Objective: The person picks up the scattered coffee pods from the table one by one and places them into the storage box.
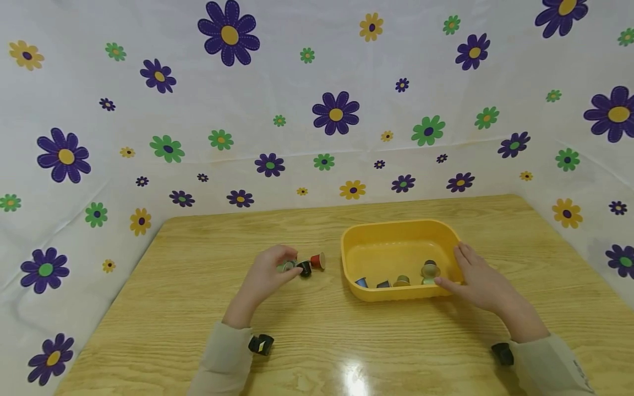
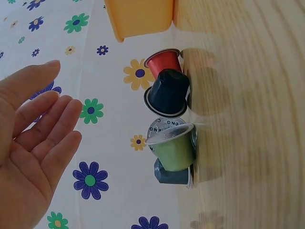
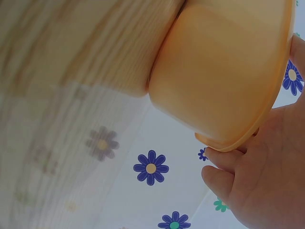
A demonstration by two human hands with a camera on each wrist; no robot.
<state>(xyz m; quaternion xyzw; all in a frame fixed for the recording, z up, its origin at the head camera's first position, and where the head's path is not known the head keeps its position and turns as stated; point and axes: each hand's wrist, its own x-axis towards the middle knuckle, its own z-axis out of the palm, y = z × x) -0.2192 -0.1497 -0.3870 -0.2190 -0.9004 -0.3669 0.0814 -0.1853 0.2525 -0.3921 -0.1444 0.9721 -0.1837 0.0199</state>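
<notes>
My left hand (image 1: 269,275) hovers beside a small cluster of coffee capsules on the table, its fingers loosely bent and nothing between them. In the left wrist view the cluster shows a red capsule (image 2: 164,62), a black capsule (image 2: 169,90), a light green capsule (image 2: 175,150) and a dark teal capsule (image 2: 170,175). My right hand (image 1: 482,283) holds the near right corner of a yellow plastic basin (image 1: 386,294), thumb at the front rim and fingers along the right side. Several capsules lie inside, among them a blue capsule (image 1: 361,282) and a gold capsule (image 1: 402,281).
The wooden table (image 1: 198,308) ends at the back against a white cloth (image 1: 277,71) printed with flowers, which also hangs along both sides. Black bands with small devices (image 1: 261,345) sit at both wrists.
</notes>
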